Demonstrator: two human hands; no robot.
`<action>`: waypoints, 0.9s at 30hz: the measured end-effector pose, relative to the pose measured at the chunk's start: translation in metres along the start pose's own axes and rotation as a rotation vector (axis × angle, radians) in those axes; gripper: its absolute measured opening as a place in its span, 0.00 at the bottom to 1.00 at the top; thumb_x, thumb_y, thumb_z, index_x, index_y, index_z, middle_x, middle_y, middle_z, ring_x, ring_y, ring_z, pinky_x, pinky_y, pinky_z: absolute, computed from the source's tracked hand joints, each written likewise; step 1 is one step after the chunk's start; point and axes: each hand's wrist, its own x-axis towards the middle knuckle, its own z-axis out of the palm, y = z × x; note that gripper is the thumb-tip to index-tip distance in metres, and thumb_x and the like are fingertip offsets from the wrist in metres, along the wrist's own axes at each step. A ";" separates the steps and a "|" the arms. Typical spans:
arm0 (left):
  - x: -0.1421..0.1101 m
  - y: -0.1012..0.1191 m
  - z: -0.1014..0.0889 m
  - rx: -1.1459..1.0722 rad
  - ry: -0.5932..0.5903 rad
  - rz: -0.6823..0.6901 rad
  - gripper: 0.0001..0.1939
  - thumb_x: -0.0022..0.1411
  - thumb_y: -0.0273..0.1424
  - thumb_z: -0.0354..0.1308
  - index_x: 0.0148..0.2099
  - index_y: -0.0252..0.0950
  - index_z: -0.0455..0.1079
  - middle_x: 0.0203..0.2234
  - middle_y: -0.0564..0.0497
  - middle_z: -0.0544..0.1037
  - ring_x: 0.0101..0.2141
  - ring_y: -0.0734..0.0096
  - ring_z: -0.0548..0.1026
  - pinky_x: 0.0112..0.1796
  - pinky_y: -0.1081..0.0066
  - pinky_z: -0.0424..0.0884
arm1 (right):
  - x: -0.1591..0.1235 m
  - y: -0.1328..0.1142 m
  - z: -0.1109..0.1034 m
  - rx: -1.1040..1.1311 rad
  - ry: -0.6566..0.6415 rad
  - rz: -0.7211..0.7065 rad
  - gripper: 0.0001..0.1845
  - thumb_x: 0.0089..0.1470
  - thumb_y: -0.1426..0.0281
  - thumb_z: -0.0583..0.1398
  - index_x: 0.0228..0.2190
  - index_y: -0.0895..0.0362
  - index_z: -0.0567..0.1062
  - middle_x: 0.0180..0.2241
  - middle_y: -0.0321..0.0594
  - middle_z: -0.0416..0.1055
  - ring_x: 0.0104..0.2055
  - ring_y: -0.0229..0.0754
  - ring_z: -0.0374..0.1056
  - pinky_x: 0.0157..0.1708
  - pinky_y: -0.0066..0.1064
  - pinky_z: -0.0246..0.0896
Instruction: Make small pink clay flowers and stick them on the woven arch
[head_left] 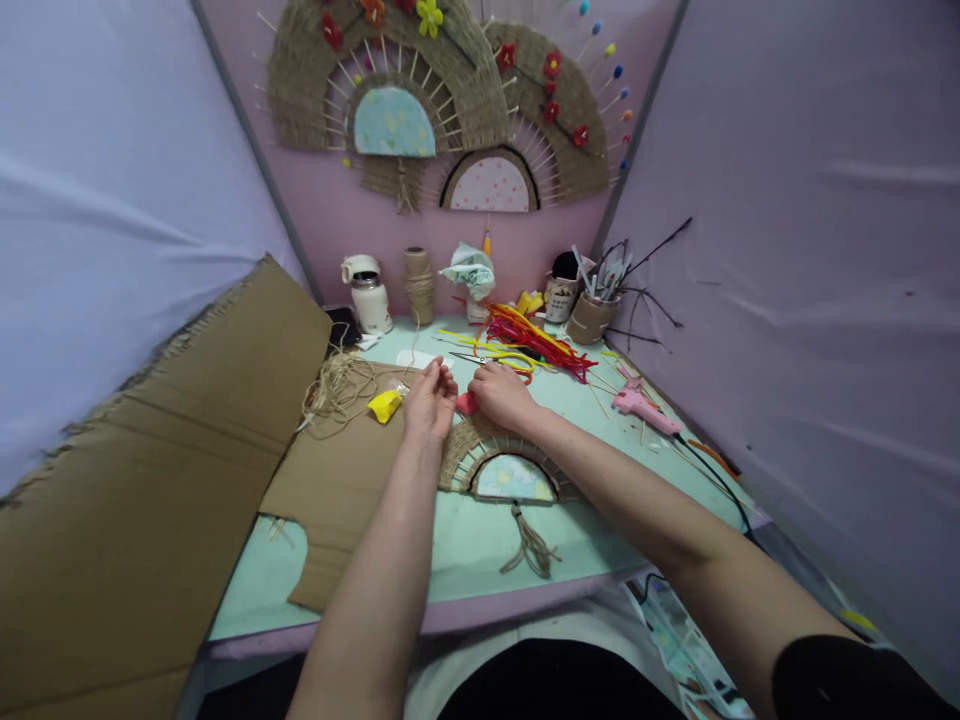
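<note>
My left hand (430,402) is raised palm inward above the cardboard edge, its fingers curled together; anything between them is too small to see. Close on its right, my right hand (501,393) has bent fingers at a small red soft piece (466,403), which it partly covers. Below both hands lies a woven twine fan (459,452) with a pale blue flowered half-circle (516,478) at its base and a twine tassel (531,545). A yellow soft lump (385,406) rests left of my left hand. Scissors with yellow handles (510,365) lie just beyond my right hand.
A cardboard sheet (330,480) and loose twine (337,388) are at left. Red and yellow pipe cleaners (536,340) lie behind. A pink glue gun (645,408) with a black cord sits at right. Jars, a twine spool (418,287) and a twig pot (592,318) line the back.
</note>
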 end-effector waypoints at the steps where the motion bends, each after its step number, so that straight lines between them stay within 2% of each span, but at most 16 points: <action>1: 0.000 0.000 0.000 -0.009 0.001 0.002 0.05 0.63 0.23 0.55 0.34 0.31 0.70 0.21 0.55 0.71 0.22 0.86 0.70 0.26 0.84 0.65 | -0.002 0.000 0.000 -0.004 -0.002 -0.010 0.12 0.59 0.72 0.54 0.33 0.60 0.78 0.37 0.49 0.73 0.44 0.49 0.60 0.40 0.36 0.50; 3: 0.000 -0.001 0.000 -0.020 -0.007 0.007 0.06 0.63 0.26 0.57 0.31 0.31 0.68 0.20 0.57 0.69 0.21 0.86 0.68 0.24 0.84 0.63 | -0.004 0.002 0.001 0.024 0.001 -0.010 0.12 0.59 0.73 0.55 0.34 0.59 0.79 0.37 0.48 0.73 0.44 0.48 0.60 0.40 0.36 0.50; 7: -0.001 -0.001 0.001 -0.037 -0.048 -0.009 0.17 0.57 0.36 0.63 0.26 0.33 0.61 0.16 0.61 0.61 0.16 0.87 0.60 0.19 0.84 0.57 | -0.008 0.007 0.003 0.139 0.024 0.025 0.13 0.58 0.75 0.54 0.39 0.57 0.79 0.37 0.44 0.74 0.43 0.46 0.62 0.40 0.34 0.52; 12: -0.005 0.000 0.001 -0.018 -0.119 -0.094 0.26 0.58 0.48 0.57 0.21 0.35 0.52 0.13 0.61 0.51 0.13 0.85 0.50 0.15 0.81 0.50 | -0.014 0.010 -0.002 0.280 0.114 0.059 0.15 0.57 0.77 0.54 0.41 0.59 0.78 0.39 0.45 0.75 0.44 0.44 0.65 0.43 0.33 0.55; 15: -0.007 -0.004 0.002 0.009 -0.145 -0.116 0.20 0.63 0.41 0.55 0.24 0.33 0.61 0.14 0.61 0.54 0.14 0.86 0.53 0.16 0.83 0.52 | -0.021 0.009 -0.012 0.362 0.207 0.079 0.13 0.56 0.77 0.55 0.40 0.60 0.78 0.39 0.45 0.75 0.43 0.44 0.66 0.44 0.33 0.57; 18: -0.008 -0.010 0.003 0.076 -0.155 -0.126 0.06 0.65 0.24 0.53 0.35 0.31 0.70 0.20 0.56 0.67 0.19 0.87 0.63 0.22 0.85 0.60 | -0.028 0.009 -0.023 0.455 0.300 0.086 0.11 0.56 0.76 0.56 0.38 0.59 0.78 0.37 0.44 0.75 0.42 0.44 0.67 0.43 0.34 0.59; 21: -0.009 -0.014 0.003 0.128 -0.163 -0.148 0.11 0.60 0.14 0.52 0.39 0.30 0.71 0.28 0.52 0.72 0.24 0.87 0.68 0.27 0.85 0.65 | -0.036 0.010 -0.030 0.542 0.387 0.079 0.10 0.57 0.76 0.56 0.36 0.58 0.77 0.36 0.43 0.75 0.41 0.43 0.68 0.43 0.34 0.60; 23: -0.009 -0.016 0.003 0.131 -0.167 -0.147 0.09 0.61 0.16 0.53 0.39 0.30 0.72 0.27 0.52 0.72 0.24 0.86 0.68 0.26 0.85 0.65 | -0.040 0.011 -0.032 0.581 0.432 0.086 0.09 0.57 0.75 0.56 0.36 0.58 0.77 0.36 0.43 0.75 0.41 0.43 0.68 0.43 0.35 0.61; 25: -0.010 -0.017 0.002 0.126 -0.182 -0.142 0.03 0.63 0.23 0.56 0.38 0.30 0.71 0.22 0.54 0.70 0.21 0.86 0.65 0.23 0.86 0.62 | -0.044 0.011 -0.034 0.618 0.462 0.099 0.09 0.56 0.75 0.57 0.36 0.57 0.77 0.36 0.43 0.76 0.40 0.43 0.69 0.42 0.35 0.61; 27: -0.011 -0.019 0.002 0.119 -0.212 -0.138 0.09 0.61 0.32 0.60 0.33 0.31 0.70 0.17 0.58 0.64 0.17 0.87 0.59 0.19 0.85 0.57 | -0.047 0.010 -0.036 0.663 0.482 0.110 0.09 0.56 0.75 0.57 0.36 0.56 0.77 0.36 0.42 0.76 0.40 0.43 0.69 0.41 0.35 0.62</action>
